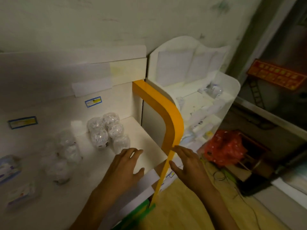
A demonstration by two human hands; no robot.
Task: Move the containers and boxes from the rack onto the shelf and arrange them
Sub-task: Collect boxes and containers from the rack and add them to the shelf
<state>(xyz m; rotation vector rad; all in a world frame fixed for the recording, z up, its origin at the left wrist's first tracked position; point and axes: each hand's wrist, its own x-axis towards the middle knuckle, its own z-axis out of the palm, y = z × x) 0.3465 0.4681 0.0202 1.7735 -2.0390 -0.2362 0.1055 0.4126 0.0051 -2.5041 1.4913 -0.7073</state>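
Containers [106, 130]: clear, white-filled, clustered on shelf [149, 146] w/ orange edge.

White shelf, orange edge

The shelf [146, 130] is white with an orange side band [172, 117]; blue-bordered labels [93, 101] at ten o'clock, a red bag [224, 146] at three o'clock, yellow floor [182, 205] below.

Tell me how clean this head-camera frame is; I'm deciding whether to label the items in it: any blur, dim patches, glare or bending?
Head view: dim overall, with shadow across the left of the shelf; the clear containers are soft and the boxes at far left smear; the white rack is washed out by glare, its contents hard to tell; the orange divider bows from wide-angle distortion; both hands are fairly sharp.
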